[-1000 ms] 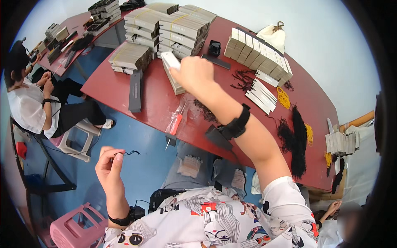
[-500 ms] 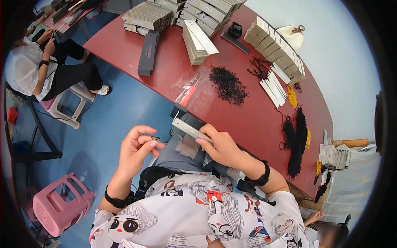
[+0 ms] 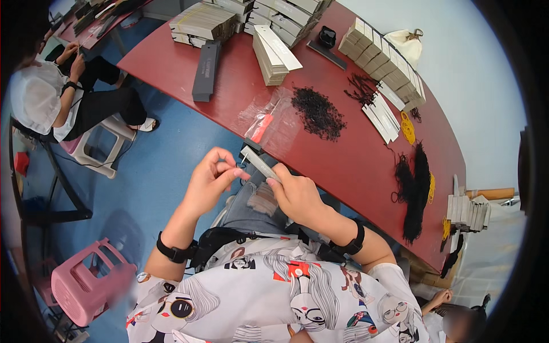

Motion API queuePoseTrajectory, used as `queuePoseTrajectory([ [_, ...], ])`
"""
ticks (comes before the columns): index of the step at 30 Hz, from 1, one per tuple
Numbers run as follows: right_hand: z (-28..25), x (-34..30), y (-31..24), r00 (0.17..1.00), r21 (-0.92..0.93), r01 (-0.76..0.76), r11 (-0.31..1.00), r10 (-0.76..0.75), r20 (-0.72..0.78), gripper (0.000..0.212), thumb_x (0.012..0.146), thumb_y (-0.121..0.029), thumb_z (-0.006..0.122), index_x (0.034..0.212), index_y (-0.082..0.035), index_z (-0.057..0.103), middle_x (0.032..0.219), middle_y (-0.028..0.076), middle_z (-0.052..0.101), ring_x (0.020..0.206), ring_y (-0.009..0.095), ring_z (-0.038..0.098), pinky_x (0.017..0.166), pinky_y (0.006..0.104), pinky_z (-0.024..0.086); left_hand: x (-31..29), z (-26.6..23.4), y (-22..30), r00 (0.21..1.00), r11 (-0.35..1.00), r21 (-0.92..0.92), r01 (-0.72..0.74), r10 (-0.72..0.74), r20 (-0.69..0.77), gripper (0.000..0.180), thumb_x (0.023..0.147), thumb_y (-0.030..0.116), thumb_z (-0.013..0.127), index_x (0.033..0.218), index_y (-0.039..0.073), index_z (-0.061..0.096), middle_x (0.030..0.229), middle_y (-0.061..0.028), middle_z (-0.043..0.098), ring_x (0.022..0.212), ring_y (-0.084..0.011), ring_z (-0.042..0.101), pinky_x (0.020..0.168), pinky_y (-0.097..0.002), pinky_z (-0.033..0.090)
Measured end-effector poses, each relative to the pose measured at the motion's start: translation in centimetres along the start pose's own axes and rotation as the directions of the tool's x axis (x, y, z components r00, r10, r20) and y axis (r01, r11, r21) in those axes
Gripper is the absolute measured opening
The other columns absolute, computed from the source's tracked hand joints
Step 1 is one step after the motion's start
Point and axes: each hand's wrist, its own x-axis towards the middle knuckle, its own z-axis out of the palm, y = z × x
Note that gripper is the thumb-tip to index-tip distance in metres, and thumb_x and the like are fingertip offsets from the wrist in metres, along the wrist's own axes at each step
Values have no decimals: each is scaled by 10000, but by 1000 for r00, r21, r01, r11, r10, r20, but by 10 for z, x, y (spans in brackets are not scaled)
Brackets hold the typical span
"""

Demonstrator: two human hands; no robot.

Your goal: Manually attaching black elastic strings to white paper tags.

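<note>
Compared with half a second ago, the left hand sits higher and further right, close to the far end of the pale strip, which is itself shifted slightly up. The left hand's thumb and forefinger come together on a thin black cord. The right hand's fingers are clamped on the near end of the strip, which slants above the person's lap, just off the edge of the red bench. Beside the strip's far end, a thin needle juts past that edge; whether the two touch, I cannot tell. In line with it on the bench lies a red handle among clear plastic. Next come a heap of small black loops, a stack of pale strips and a dark grey bar. Further right lie a black cord bundle and yellow bands. A pink stool stands on the floor to the left, and a co-worker sits beyond it.
</note>
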Motion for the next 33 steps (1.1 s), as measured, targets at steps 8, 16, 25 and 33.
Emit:
queuePoseTrajectory([
  [8, 10, -4, 4, 1000, 77, -13, 997, 12, 12, 171, 907, -196, 464, 979, -45, 430, 540, 147, 536, 506, 350, 569, 453, 442, 432, 25, -11, -28, 999, 997, -67, -41, 42, 10, 159, 886, 89, 539, 1039, 46, 533, 803, -69, 661, 557, -17, 444, 501, -160, 337],
  [16, 23, -3, 14, 1000, 123, -15, 992, 17, -18, 250, 902, -178, 470, 1098, -34, 414, 559, 151, 560, 505, 356, 583, 453, 440, 456, 20, 19, -31, 947, 982, 16, -186, 183, -263, 167, 898, 54, 521, 1042, -26, 546, 848, -75, 650, 796, -98, 601, 728, -216, 450],
  [25, 25, -1, 16, 999, 133, -12, 991, 16, -35, 281, 898, -173, 478, 1124, -27, 400, 525, 148, 543, 480, 355, 577, 441, 441, 457, 21, 29, -38, 893, 966, 103, -237, 259, -369, 130, 900, 102, 536, 991, 15, 568, 782, -44, 645, 504, 11, 375, 431, -155, 269],
  [33, 24, -2, 16, 996, 147, -89, 985, 86, 28, 312, 893, -160, 477, 1161, -33, 383, 624, 213, 579, 583, 407, 588, 512, 471, 458, 20, 28, -35, 871, 927, 308, -214, 324, -369, 95, 897, 77, 532, 951, 5, 564, 770, -33, 641, 520, -6, 415, 445, -159, 307],
])
